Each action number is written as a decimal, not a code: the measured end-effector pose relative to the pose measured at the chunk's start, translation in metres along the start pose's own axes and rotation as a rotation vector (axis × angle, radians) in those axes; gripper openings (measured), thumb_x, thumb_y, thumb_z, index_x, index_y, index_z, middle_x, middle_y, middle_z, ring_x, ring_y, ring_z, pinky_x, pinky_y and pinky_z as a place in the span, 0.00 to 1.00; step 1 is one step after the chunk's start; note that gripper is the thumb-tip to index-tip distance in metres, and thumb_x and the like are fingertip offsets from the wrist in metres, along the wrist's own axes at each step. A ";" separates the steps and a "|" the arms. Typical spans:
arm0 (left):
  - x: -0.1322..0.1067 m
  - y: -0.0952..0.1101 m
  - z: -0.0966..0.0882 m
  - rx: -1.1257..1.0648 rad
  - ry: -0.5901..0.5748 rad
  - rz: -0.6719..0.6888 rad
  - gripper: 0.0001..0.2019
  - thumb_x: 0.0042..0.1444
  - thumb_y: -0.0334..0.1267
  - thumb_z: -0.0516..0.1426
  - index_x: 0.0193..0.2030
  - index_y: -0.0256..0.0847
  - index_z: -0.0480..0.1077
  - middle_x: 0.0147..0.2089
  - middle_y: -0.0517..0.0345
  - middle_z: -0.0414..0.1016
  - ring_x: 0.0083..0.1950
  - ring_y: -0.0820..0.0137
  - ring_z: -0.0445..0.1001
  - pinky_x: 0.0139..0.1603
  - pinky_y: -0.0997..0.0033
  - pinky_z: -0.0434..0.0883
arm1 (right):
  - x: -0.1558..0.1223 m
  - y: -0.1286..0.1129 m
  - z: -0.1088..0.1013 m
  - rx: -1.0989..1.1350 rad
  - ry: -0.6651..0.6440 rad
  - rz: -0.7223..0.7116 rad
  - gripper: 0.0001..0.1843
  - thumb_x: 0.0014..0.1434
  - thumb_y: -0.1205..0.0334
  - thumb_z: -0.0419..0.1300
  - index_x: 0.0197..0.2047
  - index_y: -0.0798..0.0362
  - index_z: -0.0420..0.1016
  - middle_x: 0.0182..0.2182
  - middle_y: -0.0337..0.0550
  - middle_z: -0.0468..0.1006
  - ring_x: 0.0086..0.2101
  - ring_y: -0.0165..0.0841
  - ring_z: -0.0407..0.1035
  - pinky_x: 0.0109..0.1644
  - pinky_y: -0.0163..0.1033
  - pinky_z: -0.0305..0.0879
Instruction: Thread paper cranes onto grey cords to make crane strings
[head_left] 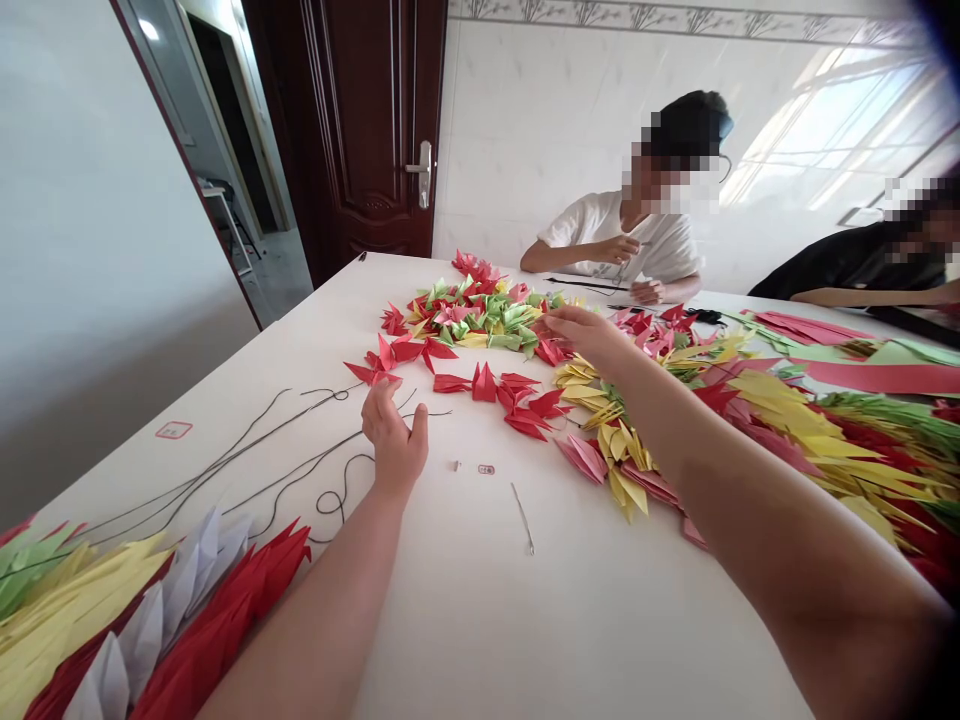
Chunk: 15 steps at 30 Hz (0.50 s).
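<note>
My left hand (394,440) is over the white table, thumb held apart from its half-curled fingers, with nothing visible in it. Its fingertips are next to a red folded paper crane (373,372) at the end of a loose row. My right hand (589,338) stretches forward over a heap of green, yellow and pink paper cranes (495,318); its fingers look extended and partly overlap the heap. Between my arms, more red paper cranes (484,384) lie in a row. A long metal needle (523,518) lies nearer to me.
Dark cords (225,460) trail across the left of the table (600,620). Strung folded paper (217,610) fills the near left corner, and a large colourful pile (810,430) covers the right. Two people sit across; one in a white shirt (577,225) handles something thin.
</note>
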<state>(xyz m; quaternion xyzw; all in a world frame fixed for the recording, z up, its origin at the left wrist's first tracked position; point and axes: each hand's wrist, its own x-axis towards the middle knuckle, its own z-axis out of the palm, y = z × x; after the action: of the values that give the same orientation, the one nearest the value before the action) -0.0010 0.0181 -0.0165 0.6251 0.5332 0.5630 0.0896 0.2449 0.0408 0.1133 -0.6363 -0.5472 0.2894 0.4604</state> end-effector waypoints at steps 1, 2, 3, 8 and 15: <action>0.000 0.000 0.000 -0.004 0.000 -0.005 0.20 0.53 0.38 0.52 0.53 0.42 0.56 0.58 0.44 0.57 0.61 0.58 0.53 0.60 0.52 0.48 | -0.010 -0.003 -0.009 -0.004 0.050 -0.012 0.05 0.54 0.62 0.54 0.30 0.49 0.70 0.41 0.44 0.75 0.41 0.35 0.70 0.50 0.44 0.63; 0.000 -0.001 0.000 -0.007 0.000 -0.013 0.21 0.53 0.38 0.52 0.54 0.42 0.54 0.59 0.44 0.56 0.62 0.58 0.53 0.60 0.52 0.48 | -0.023 -0.004 -0.018 -0.002 0.135 -0.053 0.04 0.53 0.62 0.55 0.30 0.47 0.70 0.41 0.43 0.75 0.43 0.36 0.69 0.50 0.45 0.64; 0.000 -0.001 0.001 -0.009 -0.001 -0.021 0.22 0.53 0.38 0.52 0.54 0.43 0.54 0.59 0.43 0.55 0.62 0.58 0.52 0.60 0.51 0.48 | -0.038 -0.004 -0.026 0.028 0.211 -0.086 0.04 0.53 0.63 0.54 0.29 0.45 0.70 0.41 0.42 0.75 0.44 0.37 0.69 0.50 0.45 0.64; 0.000 -0.003 0.002 0.010 -0.003 -0.019 0.22 0.52 0.39 0.53 0.54 0.42 0.55 0.60 0.43 0.55 0.63 0.57 0.52 0.60 0.51 0.49 | -0.146 0.031 -0.026 -0.210 0.344 -0.304 0.09 0.57 0.58 0.51 0.32 0.38 0.71 0.36 0.43 0.77 0.39 0.40 0.72 0.42 0.48 0.70; 0.007 -0.005 0.001 0.038 0.012 0.094 0.23 0.49 0.41 0.54 0.52 0.40 0.58 0.56 0.43 0.61 0.60 0.56 0.56 0.60 0.53 0.52 | -0.225 0.064 0.030 -0.427 -0.129 -0.920 0.18 0.51 0.71 0.54 0.46 0.45 0.65 0.40 0.45 0.76 0.43 0.36 0.70 0.48 0.47 0.68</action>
<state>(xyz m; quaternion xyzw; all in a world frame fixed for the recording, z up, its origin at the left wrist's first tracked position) -0.0046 0.0258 -0.0166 0.6475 0.5145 0.5601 0.0482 0.1937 -0.1662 0.0123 -0.3902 -0.8449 -0.0229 0.3652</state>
